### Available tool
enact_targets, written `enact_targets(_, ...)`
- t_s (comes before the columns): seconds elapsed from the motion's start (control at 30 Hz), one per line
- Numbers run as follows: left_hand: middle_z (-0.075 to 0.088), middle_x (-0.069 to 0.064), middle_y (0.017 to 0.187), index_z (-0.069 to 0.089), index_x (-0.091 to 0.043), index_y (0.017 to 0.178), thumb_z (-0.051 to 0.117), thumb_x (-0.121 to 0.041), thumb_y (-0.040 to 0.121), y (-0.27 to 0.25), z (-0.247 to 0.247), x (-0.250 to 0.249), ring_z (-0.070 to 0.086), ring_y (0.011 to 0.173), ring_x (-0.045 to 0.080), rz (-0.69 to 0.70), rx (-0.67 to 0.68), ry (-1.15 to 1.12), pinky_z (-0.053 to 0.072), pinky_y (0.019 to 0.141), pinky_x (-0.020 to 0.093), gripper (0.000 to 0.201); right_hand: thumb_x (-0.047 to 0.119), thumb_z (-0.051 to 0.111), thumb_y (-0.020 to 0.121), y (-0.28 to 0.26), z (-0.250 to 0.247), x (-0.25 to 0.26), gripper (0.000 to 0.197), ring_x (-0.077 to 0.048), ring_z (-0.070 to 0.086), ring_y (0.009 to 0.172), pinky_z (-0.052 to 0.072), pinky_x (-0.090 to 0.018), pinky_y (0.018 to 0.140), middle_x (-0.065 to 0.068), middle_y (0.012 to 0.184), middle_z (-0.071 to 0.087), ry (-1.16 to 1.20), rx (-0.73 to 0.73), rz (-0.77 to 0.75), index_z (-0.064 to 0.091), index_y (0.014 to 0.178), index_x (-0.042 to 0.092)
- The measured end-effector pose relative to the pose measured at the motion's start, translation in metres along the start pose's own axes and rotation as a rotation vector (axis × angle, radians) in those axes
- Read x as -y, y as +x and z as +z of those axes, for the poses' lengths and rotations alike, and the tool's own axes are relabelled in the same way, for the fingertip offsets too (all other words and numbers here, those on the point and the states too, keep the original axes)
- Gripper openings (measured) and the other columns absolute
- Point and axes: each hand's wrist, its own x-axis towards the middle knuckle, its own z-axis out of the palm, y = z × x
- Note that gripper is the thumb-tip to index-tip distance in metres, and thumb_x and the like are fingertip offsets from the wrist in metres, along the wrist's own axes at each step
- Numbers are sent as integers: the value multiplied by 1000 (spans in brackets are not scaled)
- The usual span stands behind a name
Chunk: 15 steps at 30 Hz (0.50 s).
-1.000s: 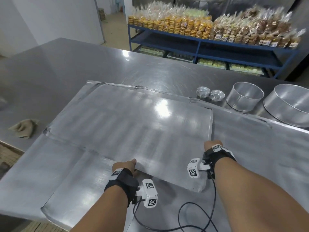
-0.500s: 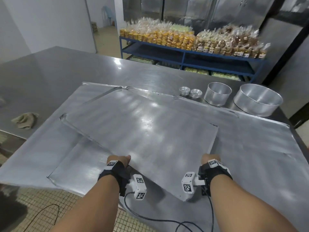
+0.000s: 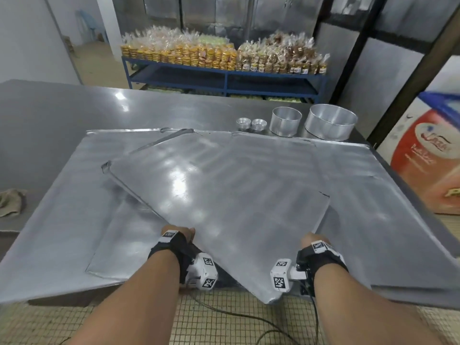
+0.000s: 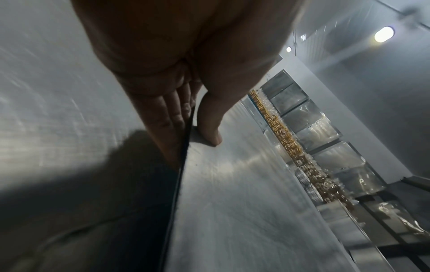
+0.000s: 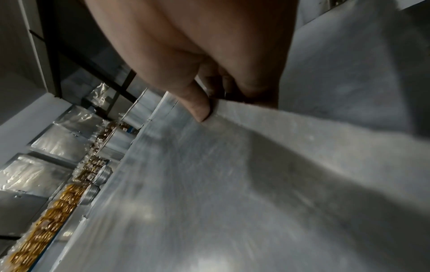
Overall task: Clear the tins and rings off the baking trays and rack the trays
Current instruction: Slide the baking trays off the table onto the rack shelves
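A large flat metal baking tray [image 3: 219, 195] is lifted and turned above other trays [image 3: 62, 200] lying on the steel table; its near corner hangs past the table's front edge. My left hand [image 3: 178, 234] grips its left near edge, thumb on top and fingers [image 4: 167, 117] underneath. My right hand [image 3: 310, 240] pinches its right near edge, thumb [image 5: 197, 104] on top. Two small stacks of tart tins [image 3: 251, 124] and two tall round rings [image 3: 286, 120] [image 3: 329, 124] stand on the table behind the trays.
A brown cloth [image 3: 10, 202] lies at the table's left. A blue shelf [image 3: 224, 78] full of bagged pastries stands beyond the table. A printed carton [image 3: 428, 165] sits on the floor at right. A cable trails over the tiled floor [image 3: 224, 319] below my arms.
The top tray has swung clockwise and come toward me, its near corner now out over the floor. Both hands keep their hold, and my view has drawn back from the table.
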Motion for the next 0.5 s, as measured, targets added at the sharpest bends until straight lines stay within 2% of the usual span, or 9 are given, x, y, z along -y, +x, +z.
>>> enact_targets(0.03,52,12,141,47,-7,138,46,-39,103,2,-2,5,53,129,27,57,34,103,46,97,25,48,12,67,84,-3,4,0,34,-30,67,106,50,-26,78,-15,114,69,0,21,1,68,117,4)
enact_targets(0.07,53,14,139,46,-7,137,49,-42,100,0,-7,9,55,126,28,120,67,223,44,100,31,50,13,65,85,-5,9,0,36,-31,66,109,50,-27,81,-16,118,68,-12,44,3,66,120,4)
enact_targets(0.13,56,15,133,45,-8,134,56,-49,94,0,-8,16,58,120,29,224,124,353,46,94,33,58,16,65,87,-8,15,1,40,-33,62,116,50,-20,78,-17,127,64,-29,68,24,63,125,3)
enact_targets(0.2,58,15,131,46,-8,133,59,-51,92,-3,-8,20,59,118,30,264,133,399,47,92,33,61,19,60,94,-8,19,-2,43,-33,56,123,45,-5,57,-18,137,57,-123,40,-38,57,132,1)
enact_targets(0.23,59,14,130,47,-8,133,59,-50,92,-1,-7,23,60,118,30,293,113,418,47,91,32,60,19,58,95,-9,21,-2,42,-33,56,124,46,-4,60,-18,137,56,-114,49,-50,57,133,1)
enact_targets(0.3,61,13,128,50,-10,132,61,-49,91,-1,-9,27,61,116,29,330,89,458,46,87,30,57,17,61,91,-9,21,0,38,-32,60,119,50,-21,87,-17,132,61,4,70,7,62,127,5)
enact_targets(0.33,62,12,126,52,-10,131,62,-49,90,0,-10,27,61,115,29,341,82,480,46,85,29,57,17,61,90,-10,17,1,33,-31,62,115,49,-27,91,-17,128,64,31,83,34,66,122,7)
enact_targets(0.43,62,9,110,53,-12,128,66,-49,87,2,-8,25,62,113,29,334,79,494,43,77,27,58,19,68,85,-16,-1,10,1,-27,67,97,51,-29,83,-14,113,70,-81,106,-31,68,85,19)
enact_targets(0.5,63,9,114,54,-12,128,67,-49,86,6,-5,22,62,112,29,315,81,501,42,76,27,56,25,73,78,-11,-13,15,10,-26,68,101,54,-30,84,-11,114,70,-118,72,-56,67,82,18)
